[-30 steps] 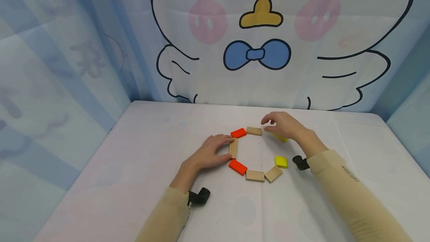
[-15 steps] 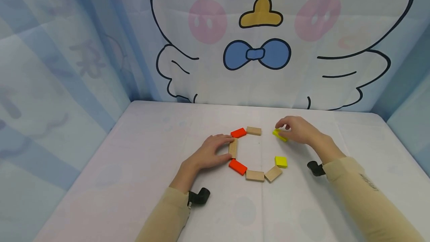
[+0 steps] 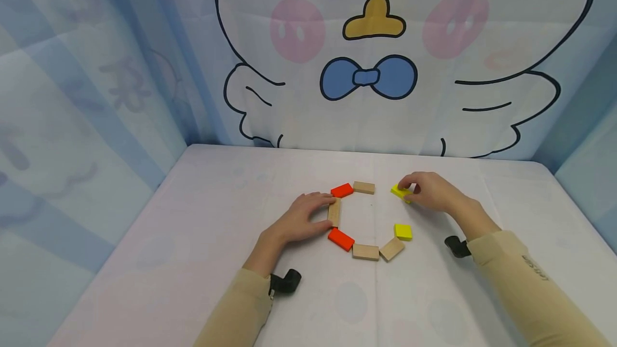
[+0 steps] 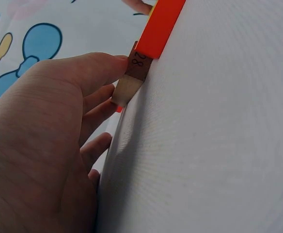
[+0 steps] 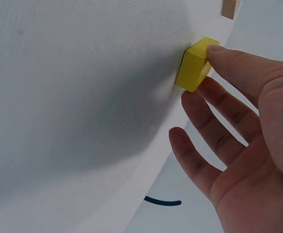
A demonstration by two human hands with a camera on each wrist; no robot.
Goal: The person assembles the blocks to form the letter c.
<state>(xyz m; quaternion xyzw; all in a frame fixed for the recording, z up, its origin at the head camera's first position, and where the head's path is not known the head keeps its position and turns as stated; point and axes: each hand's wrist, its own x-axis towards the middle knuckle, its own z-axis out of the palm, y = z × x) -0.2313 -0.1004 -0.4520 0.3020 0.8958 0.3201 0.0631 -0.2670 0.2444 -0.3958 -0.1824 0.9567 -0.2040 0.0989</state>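
Observation:
In the head view my left hand [image 3: 301,219] rests on the left of a ring of small blocks, its thumb and forefinger at the two ends of a plain wooden block [image 3: 335,213]. The left wrist view shows the thumb against this wooden block [image 4: 127,90], with a red block [image 4: 162,29] right beside it. On the far right of the ring, my right hand [image 3: 434,191] pinches a yellow block [image 3: 399,191] between thumb and fingers. That yellow block [image 5: 192,68] stands at the table surface in the right wrist view, and the ring and little fingers stay off it.
Further ring blocks lie on the white tabletop [image 3: 193,283]: red blocks [image 3: 342,190] on the left, wooden blocks [image 3: 365,252] in front, another wooden block [image 3: 364,187] behind, and a second yellow block [image 3: 403,232] on the right. A printed cloth [image 3: 385,122] hangs behind.
My right hand has moved right from beside the back wooden block to the far yellow block and now pinches it. My left hand has stayed in place.

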